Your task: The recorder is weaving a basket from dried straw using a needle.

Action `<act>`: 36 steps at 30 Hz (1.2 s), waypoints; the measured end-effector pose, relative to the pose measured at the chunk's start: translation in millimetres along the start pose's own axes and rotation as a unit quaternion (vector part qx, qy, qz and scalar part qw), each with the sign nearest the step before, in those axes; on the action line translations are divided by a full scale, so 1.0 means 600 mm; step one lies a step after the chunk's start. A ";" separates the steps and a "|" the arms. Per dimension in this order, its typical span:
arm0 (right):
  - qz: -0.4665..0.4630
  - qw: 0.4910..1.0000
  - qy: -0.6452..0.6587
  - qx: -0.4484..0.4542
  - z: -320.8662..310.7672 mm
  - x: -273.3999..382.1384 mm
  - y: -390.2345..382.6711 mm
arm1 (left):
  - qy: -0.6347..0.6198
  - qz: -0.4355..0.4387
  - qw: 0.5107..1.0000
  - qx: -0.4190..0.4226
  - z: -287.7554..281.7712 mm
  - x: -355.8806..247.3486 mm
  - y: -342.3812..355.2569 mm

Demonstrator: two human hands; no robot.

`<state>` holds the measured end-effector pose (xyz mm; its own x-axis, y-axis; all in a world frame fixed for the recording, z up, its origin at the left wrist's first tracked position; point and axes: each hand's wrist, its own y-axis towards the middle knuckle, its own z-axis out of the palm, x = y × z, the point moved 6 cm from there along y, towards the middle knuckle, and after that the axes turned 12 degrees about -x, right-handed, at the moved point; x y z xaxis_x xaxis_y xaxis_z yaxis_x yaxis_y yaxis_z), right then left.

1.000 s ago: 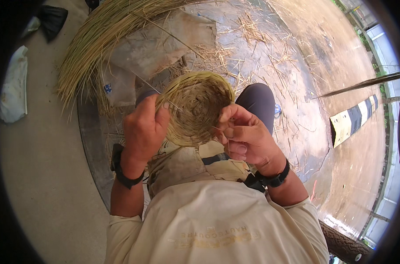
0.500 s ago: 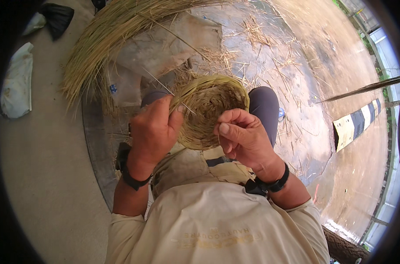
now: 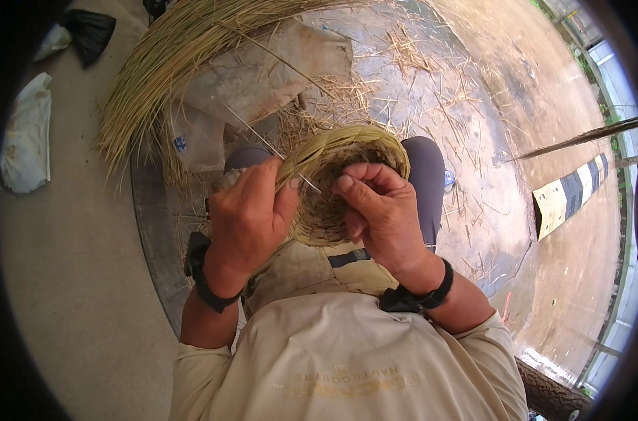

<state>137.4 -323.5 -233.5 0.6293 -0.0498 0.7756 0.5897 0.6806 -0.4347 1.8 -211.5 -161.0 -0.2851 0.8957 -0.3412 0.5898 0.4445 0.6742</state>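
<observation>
A round woven straw basket (image 3: pixel 354 140) rests tilted between my knees. My left hand (image 3: pixel 252 224) grips its left rim, with the thumb beside a long thin pale rod (image 3: pixel 245 124), like a needle, which crosses the rim and reaches into the basket. My right hand (image 3: pixel 378 214) is inside the basket's right half, close to the rod's lower end, with thumb and index finger pinched together. What is between those fingers is too small to make out; the other fingers are curled and partly hidden.
A large bundle of long straw (image 3: pixel 150 84) lies at the upper left on a scrap-strewn mat (image 3: pixel 473 231) with plastic sheets (image 3: pixel 305 52). Black (image 3: pixel 87 35) and white (image 3: pixel 25 133) bags lie on the left floor. A striped board (image 3: pixel 571 189) and thick rope (image 3: pixel 571 142) are at the right.
The basket has moved right and slightly down, tilting more. My right hand has shifted up and inward toward the rod's tip, while my left hand has moved right along with the basket.
</observation>
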 end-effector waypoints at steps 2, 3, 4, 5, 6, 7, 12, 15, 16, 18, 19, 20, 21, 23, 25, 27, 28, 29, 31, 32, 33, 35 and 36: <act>-0.005 1.000 -0.007 -0.003 0.000 -0.001 0.002 | -0.002 -0.002 1.000 0.007 0.000 -0.002 -0.001; -0.006 1.000 -0.010 -0.007 -0.001 -0.002 0.003 | -0.003 0.000 1.000 0.005 0.001 -0.003 -0.001; -0.006 1.000 -0.014 -0.010 -0.001 -0.003 0.004 | -0.004 0.002 1.000 0.003 0.001 -0.004 -0.001; -0.007 1.000 -0.017 -0.013 -0.002 -0.004 0.004 | -0.001 0.009 1.000 -0.004 0.002 -0.005 -0.001; -0.002 1.000 -0.008 -0.016 -0.001 -0.005 0.004 | 0.002 0.016 1.000 -0.010 0.002 -0.006 -0.001; 0.004 1.000 0.002 -0.019 0.001 -0.005 0.004 | 0.005 0.023 1.000 -0.017 0.002 -0.007 -0.001; 0.027 0.999 0.032 -0.021 0.003 -0.009 0.007 | -0.001 0.039 0.999 -0.030 0.005 -0.006 -0.004; 0.036 0.998 0.045 -0.012 0.004 -0.012 0.008 | -0.005 0.037 0.999 -0.031 0.004 -0.007 -0.005; 0.037 0.998 0.047 -0.009 0.004 -0.012 0.008 | -0.006 0.035 0.999 -0.030 0.004 -0.006 -0.005; 0.040 0.998 0.049 -0.006 0.005 -0.011 0.007 | -0.003 0.032 0.999 -0.026 0.005 -0.007 -0.006; 0.043 0.998 0.049 -0.006 0.006 -0.009 0.006 | -0.001 0.030 0.999 -0.025 0.005 -0.007 -0.006; 0.045 0.998 0.048 -0.005 0.007 -0.008 0.005 | 0.000 0.031 0.999 -0.025 0.005 -0.008 -0.006; 0.047 0.998 0.050 -0.004 0.008 -0.007 0.004 | 0.000 0.033 0.999 -0.026 0.005 -0.008 -0.006; 0.051 0.997 0.054 -0.001 0.010 -0.007 0.003 | 0.000 0.038 0.999 -0.029 0.005 -0.010 -0.004; 0.059 0.996 0.065 0.005 0.010 -0.008 0.004 | -0.001 0.044 0.998 -0.033 0.005 -0.011 -0.003; 0.070 0.995 0.075 0.012 0.010 -0.008 0.003 | -0.004 0.046 0.998 -0.035 0.006 -0.012 -0.002; 0.077 0.994 0.080 0.017 0.010 -0.009 0.002 | -0.005 0.047 0.998 -0.035 0.005 -0.012 -0.002; 0.084 0.993 0.084 0.022 0.011 -0.009 0.001 | -0.004 0.046 0.998 -0.033 0.005 -0.013 -0.002; 0.105 0.990 0.095 0.027 0.011 -0.011 0.001 | 0.000 0.042 0.999 -0.025 0.008 -0.012 -0.001; 0.116 0.988 0.101 0.029 0.011 -0.012 0.002 | -0.001 0.042 0.999 -0.026 0.009 -0.011 -0.001; 0.119 0.987 0.103 0.035 0.012 -0.012 0.001 | -0.002 0.043 0.999 -0.028 0.009 -0.011 0.000; 0.125 0.985 0.109 0.045 0.013 -0.013 0.001 | -0.002 0.042 0.999 -0.028 0.009 -0.011 0.000; 0.130 0.984 0.109 0.050 0.012 -0.014 0.001 | -0.001 0.041 0.999 -0.026 0.009 -0.010 -0.001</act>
<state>128.7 -317.0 -237.1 0.8519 -0.0125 0.5235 0.3490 0.7588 -0.5499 7.6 -217.3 -162.8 -0.2369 0.9289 -0.2846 0.5705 0.3701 0.7332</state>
